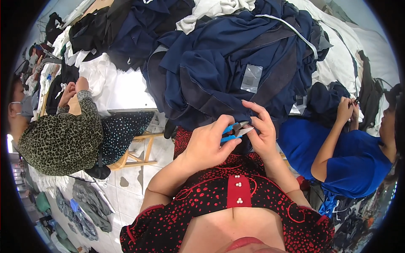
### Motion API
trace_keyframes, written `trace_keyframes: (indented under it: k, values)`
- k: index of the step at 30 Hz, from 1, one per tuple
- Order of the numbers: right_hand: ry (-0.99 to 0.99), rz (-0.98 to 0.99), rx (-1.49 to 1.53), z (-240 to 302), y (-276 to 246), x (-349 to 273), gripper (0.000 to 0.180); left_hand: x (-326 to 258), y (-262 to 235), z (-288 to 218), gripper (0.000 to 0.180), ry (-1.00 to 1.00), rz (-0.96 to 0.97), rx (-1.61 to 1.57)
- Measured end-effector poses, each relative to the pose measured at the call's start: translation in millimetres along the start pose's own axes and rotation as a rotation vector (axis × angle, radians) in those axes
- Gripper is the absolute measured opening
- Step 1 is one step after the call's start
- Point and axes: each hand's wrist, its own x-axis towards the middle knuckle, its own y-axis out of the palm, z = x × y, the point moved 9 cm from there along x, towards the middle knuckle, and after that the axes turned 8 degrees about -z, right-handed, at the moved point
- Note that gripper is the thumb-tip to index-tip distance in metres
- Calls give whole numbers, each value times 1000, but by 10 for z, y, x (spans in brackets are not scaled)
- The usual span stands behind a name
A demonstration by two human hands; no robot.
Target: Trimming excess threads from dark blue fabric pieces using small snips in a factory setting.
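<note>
My left hand is wrapped round a pair of blue-handled thread snips, their pointed metal blades apart and directed toward my right hand. The thumb and lower fingers of that right hand are closed at the edge of a navy garment, right beside the blade tips. Its index finger is raised and bent. The exact spot under the blades is small and partly hidden by my fingers. A clear plastic packet with a grey piece lies on the navy cloth just beyond my hands.
A person in leopard print handles white cloth at the left. Another in blue works on dark cloth at the right. The table bears heaped garments. A wooden stool stands at the left.
</note>
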Motion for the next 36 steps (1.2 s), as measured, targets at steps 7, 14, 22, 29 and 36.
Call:
trace_keyframes:
  k: [7, 14, 22, 29, 36]
  values:
    - [-80, 1, -104, 57, -2, 18, 11, 0, 28, 97, 32, -62, 23, -108]
    - [-75, -2, -110, 50, 14, 7, 8, 4, 37, 134, 25, -97, 12, -210]
    - [-78, -19, -117, 41, 10, 3, 8, -8, 111, 246, 22, -206, 75, -310]
    - [-71, -41, -92, 12, -17, -4, 8, -38, 180, 296, 23, -227, 131, -455]
    - [-91, -25, -114, 6, -4, -6, 10, -56, 235, 363, 24, -284, 131, -526]
